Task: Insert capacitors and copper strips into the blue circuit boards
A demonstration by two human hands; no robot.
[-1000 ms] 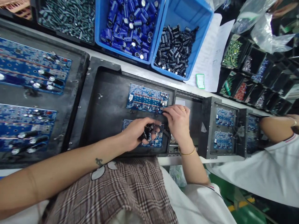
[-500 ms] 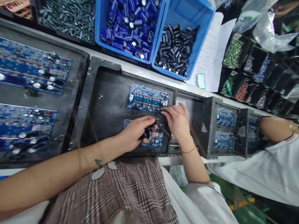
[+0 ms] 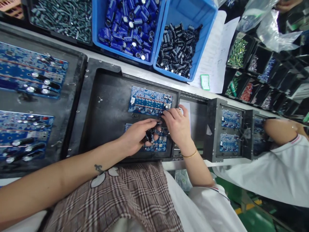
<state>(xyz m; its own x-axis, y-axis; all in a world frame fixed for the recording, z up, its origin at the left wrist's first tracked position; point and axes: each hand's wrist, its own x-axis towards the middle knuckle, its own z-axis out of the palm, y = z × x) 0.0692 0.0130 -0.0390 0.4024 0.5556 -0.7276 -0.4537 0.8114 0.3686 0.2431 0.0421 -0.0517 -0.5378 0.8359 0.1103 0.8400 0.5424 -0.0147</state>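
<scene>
My left hand (image 3: 137, 137), palm up, is closed around several small black capacitors (image 3: 150, 135) above the lower blue circuit board (image 3: 161, 145), hiding part of it. My right hand (image 3: 177, 124) has its thumb and fingers pinched together close to my left fingertips, at the lower right edge of the upper blue circuit board (image 3: 150, 100). Whatever lies between those right fingertips is too small and hidden to make out. Both boards lie in a black tray (image 3: 108, 119). A few components stand on the upper board's right end.
Behind the tray stand a blue bin (image 3: 207, 19) of black capacitors and another blue bin (image 3: 95, 29) of blue capacitors. A larger tray (image 3: 72, 64) with boards is at left. Papers (image 3: 217, 48) and small parts boxes are at right, beside a co-worker's arm (image 3: 280, 130).
The whole view has shifted slightly. My right fingers have drawn closer to my left fingertips, while my left hand still holds the black capacitors.
</scene>
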